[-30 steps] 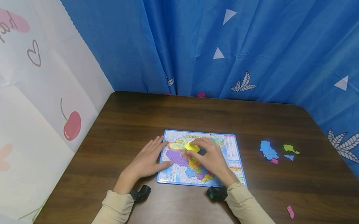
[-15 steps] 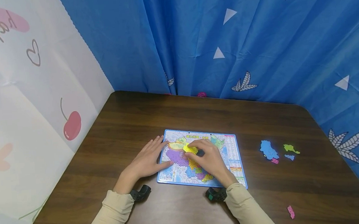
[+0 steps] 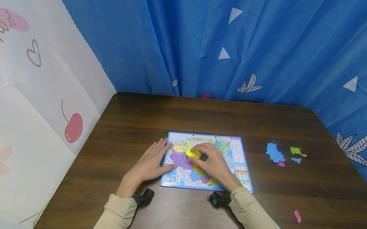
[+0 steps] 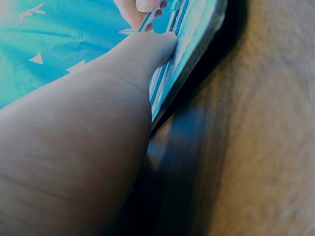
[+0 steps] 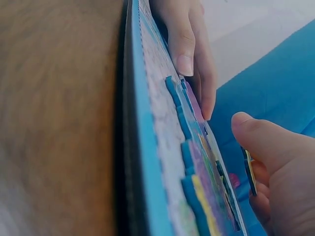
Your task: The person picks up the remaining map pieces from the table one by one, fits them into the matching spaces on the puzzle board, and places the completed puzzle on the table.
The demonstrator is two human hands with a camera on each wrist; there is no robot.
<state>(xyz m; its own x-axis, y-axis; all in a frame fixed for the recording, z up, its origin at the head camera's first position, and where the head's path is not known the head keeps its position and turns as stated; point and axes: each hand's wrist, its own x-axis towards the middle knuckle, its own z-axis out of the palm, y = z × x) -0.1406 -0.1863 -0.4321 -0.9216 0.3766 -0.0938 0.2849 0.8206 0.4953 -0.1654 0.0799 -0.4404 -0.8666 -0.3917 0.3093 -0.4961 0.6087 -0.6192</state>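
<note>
Right hand (image 3: 212,161) has a yellow piece (image 3: 193,153) pinched just above the board (image 3: 237,153), left hand (image 3: 150,162) rests straight-fingered on its left edge. Loose pieces (image 3: 275,153) dot the table (image 3: 133,117).

Beige sleeves (image 3: 109,220), wrinkled cuffs (image 3: 121,204); black wrist cameras (image 3: 145,197), right with green patch (image 3: 214,202).

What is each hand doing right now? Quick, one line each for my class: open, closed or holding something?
Left hand: open, thumb on the rectangular blue-edged map board.
Right hand: holding a flat, irregular yellow puzzle piece.
</note>
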